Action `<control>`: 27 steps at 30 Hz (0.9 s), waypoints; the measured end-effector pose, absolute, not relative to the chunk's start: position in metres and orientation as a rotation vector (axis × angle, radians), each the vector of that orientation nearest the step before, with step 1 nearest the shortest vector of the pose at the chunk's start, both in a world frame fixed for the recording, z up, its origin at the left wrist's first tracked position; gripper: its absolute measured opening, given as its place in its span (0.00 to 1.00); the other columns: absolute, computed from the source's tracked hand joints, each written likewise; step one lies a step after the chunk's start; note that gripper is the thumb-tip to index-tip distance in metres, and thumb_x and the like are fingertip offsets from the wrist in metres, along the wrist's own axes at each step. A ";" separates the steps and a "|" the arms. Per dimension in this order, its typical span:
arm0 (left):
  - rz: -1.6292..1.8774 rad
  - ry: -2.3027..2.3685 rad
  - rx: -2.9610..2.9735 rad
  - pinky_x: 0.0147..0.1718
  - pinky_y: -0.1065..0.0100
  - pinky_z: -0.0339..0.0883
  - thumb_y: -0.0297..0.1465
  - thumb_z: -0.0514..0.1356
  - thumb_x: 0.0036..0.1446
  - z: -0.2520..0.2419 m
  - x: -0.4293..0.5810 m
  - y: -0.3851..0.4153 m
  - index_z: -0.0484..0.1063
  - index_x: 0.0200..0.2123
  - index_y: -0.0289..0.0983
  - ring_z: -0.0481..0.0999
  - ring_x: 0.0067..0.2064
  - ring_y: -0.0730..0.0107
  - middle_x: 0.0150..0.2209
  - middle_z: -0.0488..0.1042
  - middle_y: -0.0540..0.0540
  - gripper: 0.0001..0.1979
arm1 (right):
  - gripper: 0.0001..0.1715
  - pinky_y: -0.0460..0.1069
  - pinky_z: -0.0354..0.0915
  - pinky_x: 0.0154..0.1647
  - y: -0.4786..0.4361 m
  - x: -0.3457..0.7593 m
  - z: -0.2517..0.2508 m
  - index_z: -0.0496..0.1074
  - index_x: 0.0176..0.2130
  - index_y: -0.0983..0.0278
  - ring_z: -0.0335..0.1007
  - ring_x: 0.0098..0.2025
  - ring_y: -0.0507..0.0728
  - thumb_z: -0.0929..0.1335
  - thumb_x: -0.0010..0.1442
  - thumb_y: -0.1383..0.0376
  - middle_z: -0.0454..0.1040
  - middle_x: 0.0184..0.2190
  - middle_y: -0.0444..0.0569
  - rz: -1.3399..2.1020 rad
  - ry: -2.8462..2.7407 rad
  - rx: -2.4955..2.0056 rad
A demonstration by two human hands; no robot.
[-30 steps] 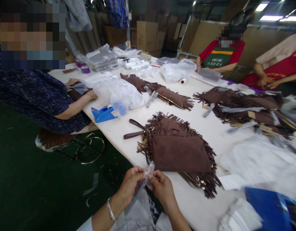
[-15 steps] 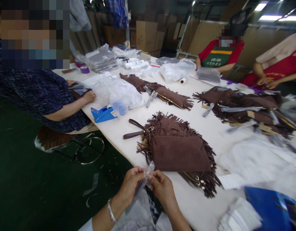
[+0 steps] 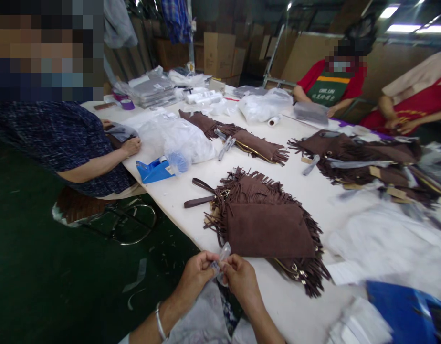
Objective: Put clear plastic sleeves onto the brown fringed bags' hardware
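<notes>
Between the fingertips of both hands is a small piece of clear plastic wrap (image 3: 225,250), at the near edge of the table. My left hand (image 3: 197,274) pinches it from the left, its wrist wearing a silver bangle. Pinching from the right, my right hand (image 3: 240,277) almost touches the left fingers. What else may be inside the plastic is hidden. Just beyond the hands lies a stack of brown fringed suede bags (image 3: 270,229), with a wrist strap (image 3: 199,191) sticking out to the left and metal clasps at the lower right.
A blue tape dispenser (image 3: 154,171) stands by the left table edge, near a clear plastic pile (image 3: 181,138). More fringed bags (image 3: 367,157) lie at right. A blue object (image 3: 403,310) and white paper (image 3: 360,322) sit near right. Co-workers are at the left and far sides.
A grey strip of plastic that hung below my left hand is no longer visible there. My left hand and wrist have shifted slightly left; both hands stay together at the table edge.
</notes>
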State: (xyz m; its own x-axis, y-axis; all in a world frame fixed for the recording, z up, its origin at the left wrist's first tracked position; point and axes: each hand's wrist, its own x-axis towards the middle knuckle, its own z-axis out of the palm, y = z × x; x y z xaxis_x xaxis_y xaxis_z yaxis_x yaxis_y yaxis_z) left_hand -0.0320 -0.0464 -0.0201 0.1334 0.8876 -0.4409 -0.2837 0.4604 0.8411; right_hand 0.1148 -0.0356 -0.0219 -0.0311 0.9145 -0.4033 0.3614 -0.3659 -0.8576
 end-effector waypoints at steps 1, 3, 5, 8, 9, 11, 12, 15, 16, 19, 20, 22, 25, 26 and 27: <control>0.945 1.127 0.684 0.33 0.67 0.65 0.30 0.67 0.44 -0.022 -0.032 -0.046 0.74 0.37 0.33 0.76 0.33 0.62 0.32 0.78 0.43 0.15 | 0.11 0.45 0.52 0.19 -0.036 0.115 -0.023 0.68 0.25 0.62 0.60 0.16 0.51 0.65 0.55 0.58 0.70 0.15 0.42 1.399 -1.340 -1.737; 0.959 1.166 0.712 0.33 0.67 0.65 0.33 0.68 0.44 -0.025 -0.031 -0.046 0.75 0.35 0.33 0.75 0.32 0.62 0.31 0.78 0.43 0.14 | 0.11 0.45 0.52 0.19 -0.036 0.115 -0.024 0.68 0.25 0.62 0.60 0.16 0.51 0.66 0.54 0.59 0.70 0.14 0.42 1.399 -1.334 -1.739; 0.994 1.248 0.746 0.31 0.69 0.63 0.35 0.68 0.45 -0.028 -0.030 -0.045 0.75 0.31 0.33 0.73 0.30 0.65 0.28 0.77 0.44 0.12 | 0.10 0.45 0.52 0.19 -0.036 0.114 -0.024 0.68 0.24 0.62 0.61 0.16 0.51 0.66 0.54 0.60 0.69 0.14 0.41 1.400 -1.324 -1.737; 1.051 1.343 0.779 0.29 0.71 0.61 0.36 0.66 0.47 -0.028 -0.026 -0.043 0.75 0.26 0.33 0.70 0.28 0.67 0.25 0.75 0.46 0.10 | 0.11 0.45 0.53 0.20 -0.037 0.114 -0.023 0.68 0.24 0.62 0.61 0.17 0.52 0.66 0.54 0.59 0.69 0.14 0.42 1.396 -1.298 -1.728; 1.067 1.344 0.771 0.30 0.71 0.61 0.36 0.66 0.47 -0.028 -0.025 -0.043 0.75 0.26 0.33 0.70 0.29 0.67 0.25 0.74 0.47 0.10 | 0.12 0.45 0.53 0.20 -0.038 0.113 -0.023 0.69 0.24 0.62 0.61 0.17 0.52 0.66 0.54 0.58 0.69 0.14 0.42 1.396 -1.285 -1.720; 1.094 1.329 0.735 0.31 0.71 0.62 0.37 0.66 0.47 -0.026 -0.022 -0.044 0.75 0.27 0.34 0.70 0.30 0.67 0.26 0.75 0.46 0.11 | 0.13 0.45 0.52 0.20 -0.039 0.113 -0.024 0.69 0.25 0.62 0.61 0.17 0.52 0.67 0.55 0.57 0.69 0.14 0.41 1.406 -1.242 -1.699; 1.104 1.323 0.714 0.32 0.71 0.62 0.37 0.66 0.47 -0.025 -0.021 -0.044 0.75 0.27 0.34 0.70 0.30 0.67 0.26 0.75 0.47 0.11 | 0.13 0.45 0.52 0.19 -0.040 0.112 -0.025 0.69 0.25 0.62 0.61 0.17 0.51 0.67 0.55 0.56 0.69 0.14 0.41 1.413 -1.220 -1.683; 1.117 1.321 0.656 0.31 0.71 0.61 0.36 0.67 0.45 -0.023 -0.019 -0.044 0.75 0.27 0.34 0.70 0.30 0.68 0.26 0.74 0.47 0.11 | 0.15 0.45 0.50 0.19 -0.042 0.110 -0.025 0.69 0.26 0.63 0.59 0.16 0.51 0.66 0.55 0.54 0.68 0.15 0.41 1.438 -1.163 -1.628; 1.121 1.323 0.641 0.31 0.71 0.61 0.36 0.67 0.44 -0.022 -0.019 -0.044 0.75 0.27 0.34 0.70 0.30 0.68 0.26 0.74 0.47 0.11 | 0.15 0.45 0.50 0.18 -0.042 0.109 -0.025 0.69 0.26 0.63 0.58 0.16 0.50 0.66 0.55 0.54 0.68 0.14 0.41 1.453 -1.145 -1.612; 1.128 1.329 0.622 0.31 0.71 0.61 0.34 0.67 0.44 -0.022 -0.017 -0.044 0.75 0.28 0.34 0.70 0.30 0.67 0.27 0.74 0.47 0.10 | 0.15 0.44 0.47 0.16 -0.042 0.106 -0.023 0.68 0.27 0.63 0.53 0.14 0.48 0.66 0.55 0.54 0.67 0.14 0.40 1.514 -1.067 -1.581; 1.128 1.329 0.626 0.32 0.71 0.62 0.34 0.66 0.45 -0.022 -0.017 -0.043 0.74 0.28 0.34 0.70 0.31 0.67 0.27 0.75 0.47 0.09 | 0.14 0.44 0.46 0.16 -0.042 0.105 -0.022 0.67 0.27 0.64 0.51 0.13 0.48 0.65 0.54 0.55 0.67 0.14 0.40 1.538 -1.037 -1.569; 1.126 1.333 0.648 0.32 0.71 0.62 0.34 0.66 0.46 -0.022 -0.016 -0.043 0.74 0.28 0.34 0.70 0.31 0.67 0.27 0.75 0.47 0.08 | 0.14 0.44 0.45 0.15 -0.042 0.103 -0.020 0.66 0.28 0.63 0.49 0.12 0.47 0.65 0.54 0.55 0.67 0.13 0.40 1.581 -0.979 -1.549; 1.148 1.350 0.709 0.33 0.70 0.62 0.34 0.65 0.47 -0.023 -0.015 -0.044 0.74 0.29 0.35 0.71 0.32 0.66 0.28 0.75 0.48 0.08 | 0.13 0.43 0.44 0.13 -0.041 0.101 -0.021 0.64 0.28 0.63 0.48 0.11 0.46 0.65 0.53 0.55 0.66 0.13 0.39 1.614 -0.925 -1.542; 1.156 1.359 0.742 0.33 0.70 0.62 0.34 0.64 0.48 -0.024 -0.015 -0.044 0.75 0.29 0.36 0.71 0.32 0.65 0.28 0.75 0.48 0.07 | 0.13 0.43 0.44 0.13 -0.041 0.100 -0.021 0.64 0.28 0.62 0.48 0.11 0.47 0.65 0.53 0.55 0.66 0.12 0.39 1.610 -0.926 -1.550; 1.159 1.369 0.783 0.34 0.70 0.63 0.34 0.64 0.49 -0.024 -0.015 -0.045 0.75 0.29 0.36 0.72 0.32 0.65 0.28 0.75 0.48 0.07 | 0.12 0.43 0.44 0.12 -0.041 0.100 -0.021 0.63 0.28 0.62 0.49 0.10 0.47 0.64 0.54 0.56 0.66 0.12 0.39 1.600 -0.942 -1.565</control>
